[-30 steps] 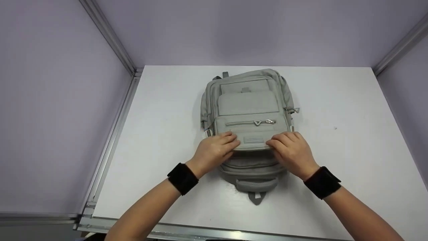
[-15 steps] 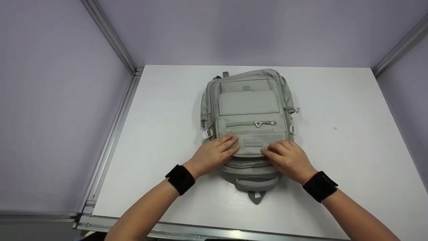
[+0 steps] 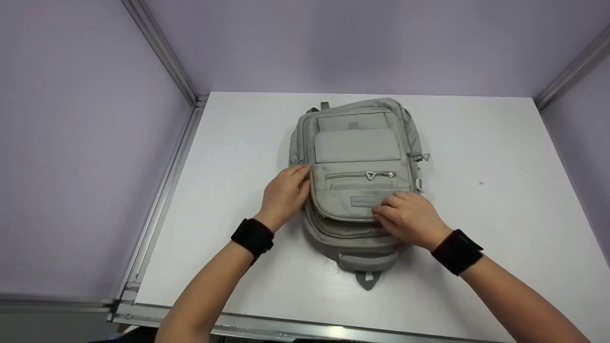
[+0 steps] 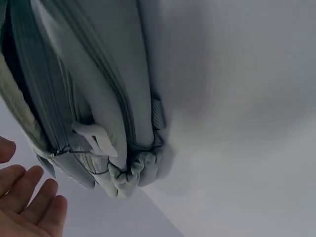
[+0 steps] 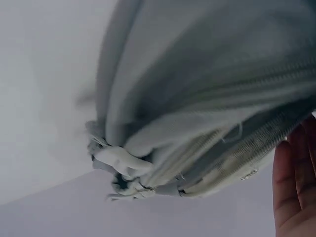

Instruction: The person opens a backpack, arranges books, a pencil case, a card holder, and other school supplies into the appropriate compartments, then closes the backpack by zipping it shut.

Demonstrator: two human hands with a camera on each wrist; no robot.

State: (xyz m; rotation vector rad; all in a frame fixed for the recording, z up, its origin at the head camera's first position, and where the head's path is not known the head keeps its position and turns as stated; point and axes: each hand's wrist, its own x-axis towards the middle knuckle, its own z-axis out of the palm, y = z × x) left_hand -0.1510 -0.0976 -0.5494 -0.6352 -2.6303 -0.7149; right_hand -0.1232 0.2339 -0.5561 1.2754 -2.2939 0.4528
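Observation:
A grey-green backpack [image 3: 357,145] lies on its back on the white table, its carry handle [image 3: 367,261] toward the near edge. Its front pocket's zip is undone along the near edge, and a dark gap shows under the pocket panel [image 3: 340,207]. My left hand [image 3: 286,190] is at the pocket's left side, fingertips by the seam. In the left wrist view its fingers [image 4: 37,197] are loosely bent beside a zip slider [image 4: 54,153]. My right hand [image 3: 410,219] holds the panel's near right edge, beside the sewn label [image 3: 363,201]. Its fingers [image 5: 296,173] lie along that edge.
A second, short zip with a triangular pull [image 3: 371,175] crosses the panel. Side buckles [image 3: 419,185] and a zip pull [image 3: 425,156] stick out at the right. The table [image 3: 481,228] is bordered by lilac walls [image 3: 362,47] and metal rails [image 3: 162,214].
My left hand has left the panel's near edge and moved up and outward to the pocket's left side. My right hand moved slightly inward and down, and the panel sank lower toward the bag.

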